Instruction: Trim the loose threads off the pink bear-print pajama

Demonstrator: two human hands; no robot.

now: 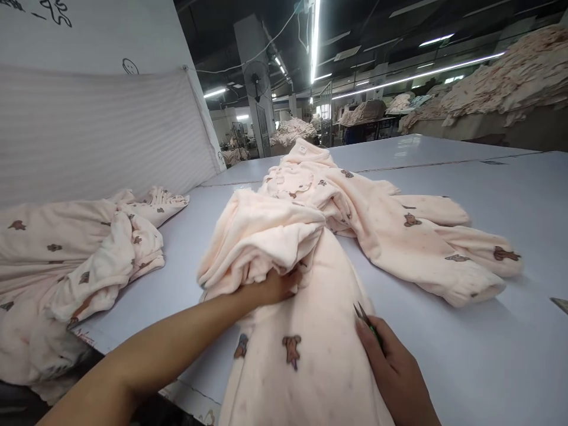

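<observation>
A pale pink fleece garment [310,236] with small brown bear prints lies spread across the white table [488,355], its sleeves reaching to the right. My left hand [273,287] presses into a bunched fold of this garment near its middle. My right hand [394,370] rests on the garment's lower right edge and holds small green-handled thread snips [366,318], blades pointing away from me.
A heap of the same pink printed garments [75,260] sits at the table's left edge. A white padded sheet [97,130] hangs behind it. Large piles of fabric [501,83] stand on far tables at right.
</observation>
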